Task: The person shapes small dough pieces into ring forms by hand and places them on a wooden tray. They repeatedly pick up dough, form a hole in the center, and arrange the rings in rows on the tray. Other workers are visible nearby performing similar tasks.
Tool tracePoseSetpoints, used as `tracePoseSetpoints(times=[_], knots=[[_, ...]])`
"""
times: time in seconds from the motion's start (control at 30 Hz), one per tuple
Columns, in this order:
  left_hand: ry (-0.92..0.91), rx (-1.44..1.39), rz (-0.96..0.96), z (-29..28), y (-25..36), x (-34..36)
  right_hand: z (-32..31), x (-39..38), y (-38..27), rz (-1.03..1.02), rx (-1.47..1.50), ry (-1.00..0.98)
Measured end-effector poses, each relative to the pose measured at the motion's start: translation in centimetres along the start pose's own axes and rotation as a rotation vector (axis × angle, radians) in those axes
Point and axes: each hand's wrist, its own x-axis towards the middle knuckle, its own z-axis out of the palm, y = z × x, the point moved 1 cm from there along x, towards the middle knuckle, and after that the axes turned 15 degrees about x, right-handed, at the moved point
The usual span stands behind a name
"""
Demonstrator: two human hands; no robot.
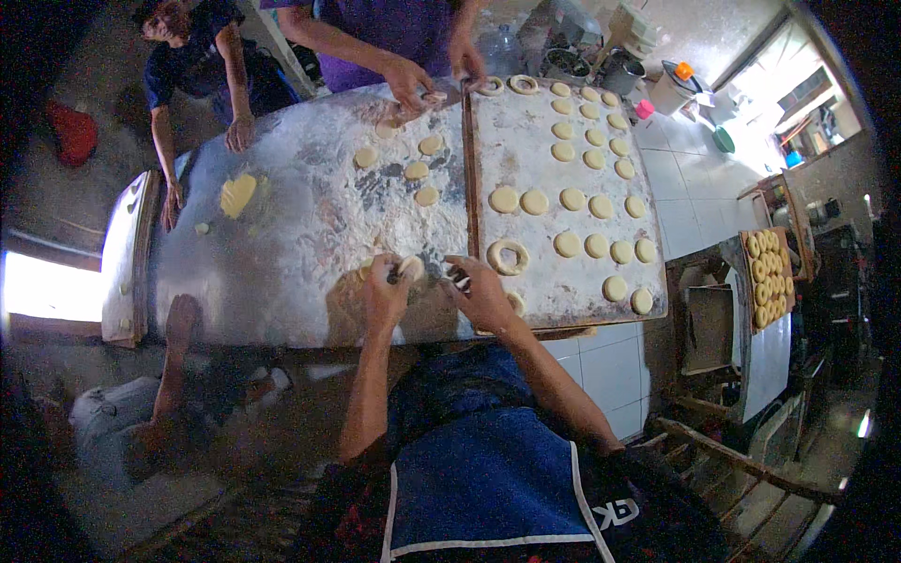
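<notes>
My left hand (385,286) pinches a pale dough piece (410,269) over the floury steel worktop (310,225). Just to its right, my right hand (479,291) has curled fingers, with a small dark and white shape between them that I cannot make out. Several dough discs (417,170) lie on the flour farther up the worktop. Right of them, a flour-dusted board (516,169) carries rows of discs and some dough rings (509,256), one ring just above my right hand.
Co-workers stand at the far side (366,38) and far left (202,66); another (122,422) is at the lower left. Pots and a bucket (629,70) stand behind the board. At right, a rack (704,328) and a tray of dough rings (768,272) stand beside the tiled floor.
</notes>
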Motion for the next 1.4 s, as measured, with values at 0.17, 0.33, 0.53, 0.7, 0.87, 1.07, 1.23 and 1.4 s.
tracePoseSetpoints(times=[0.17,0.33,0.53,0.7,0.87,1.07,1.23,1.4], knots=[[-0.061,-0.783,-0.079,-0.5,0.3,-0.9,3.1,2.5,-0.3,0.068,0.130,0.011],[-0.153,-0.597,-0.070,0.3,-1.5,-0.5,5.0,2.6,-2.7,0.066,0.235,0.146],[-0.316,-1.622,-0.323,1.1,-0.6,-1.0,4.1,2.7,-4.3,0.184,0.481,-0.083],[-0.504,-1.254,0.157,0.9,-0.2,-0.3,3.4,3.2,-2.6,0.389,0.408,0.193],[-0.418,-1.947,-0.115,2.2,1.6,1.2,3.8,1.3,-2.3,0.180,0.681,0.376],[-0.328,-1.825,-0.623,4.2,3.1,-0.5,4.1,0.3,-2.5,0.384,0.158,0.385],[-0.729,-2.512,-0.835,6.1,4.1,-0.6,2.9,-0.9,-2.6,0.277,0.040,0.396],[-0.317,-1.704,-0.348,7.5,6.1,-1.8,0.9,-2.9,-2.9,0.180,0.311,0.463]])
